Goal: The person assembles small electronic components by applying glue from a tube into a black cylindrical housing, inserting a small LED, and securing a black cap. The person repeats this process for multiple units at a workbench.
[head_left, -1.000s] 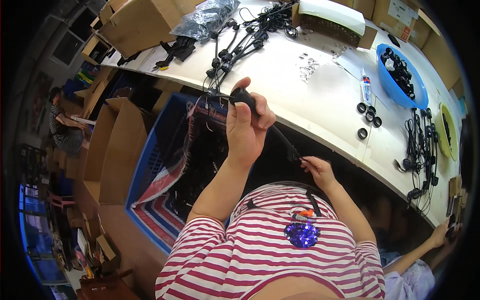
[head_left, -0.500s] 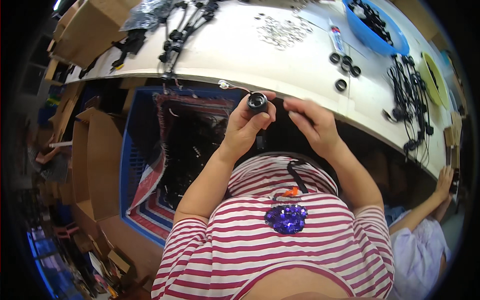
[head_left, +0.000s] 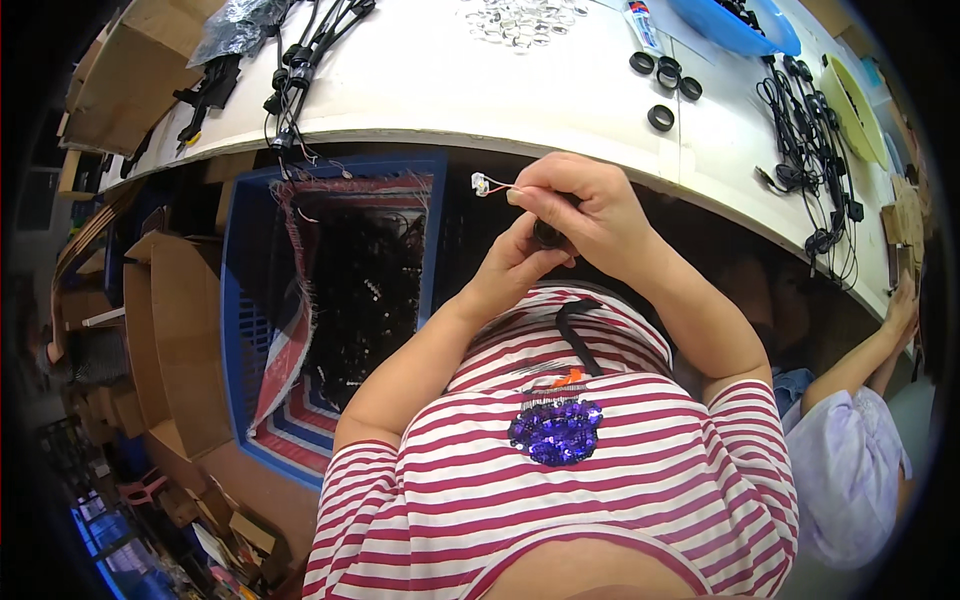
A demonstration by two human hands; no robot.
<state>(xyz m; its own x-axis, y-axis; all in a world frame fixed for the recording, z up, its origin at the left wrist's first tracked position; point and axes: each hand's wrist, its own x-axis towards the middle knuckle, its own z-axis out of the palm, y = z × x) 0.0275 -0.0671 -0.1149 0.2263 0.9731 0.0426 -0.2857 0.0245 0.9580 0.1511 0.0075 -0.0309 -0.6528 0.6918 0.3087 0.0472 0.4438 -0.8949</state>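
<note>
Right hand (head_left: 585, 205) is closed in a pinch on thin red and white wires (head_left: 500, 186) ending in a small white connector (head_left: 479, 183), which sticks out to the left of the fingertips. Left hand (head_left: 520, 262) sits just under it, curled shut around a small black round part (head_left: 548, 235), mostly hidden between the two hands. Both hands are held in the air below the edge of the white counter (head_left: 450, 90), above the lap.

Black cable (head_left: 580, 335) trails from the hands down over the red-and-white striped shirt.

Left of the hands, under the counter: a blue crate (head_left: 235, 300) lined with a striped woven sack and filled with dark pieces. On the counter: black rubber rings (head_left: 660, 118), bundles of black cable assemblies (head_left: 300, 50), a blue tray (head_left: 740, 25). Another person's arm (head_left: 860, 355) reaches to the counter at far right.

Judgement on handling: the wires look fine and easily bent, so the pinch is best kept close behind the connector, with the black part held steady and no tug on the leads. Bringing the work nearer the eyes would likely help alignment.
</note>
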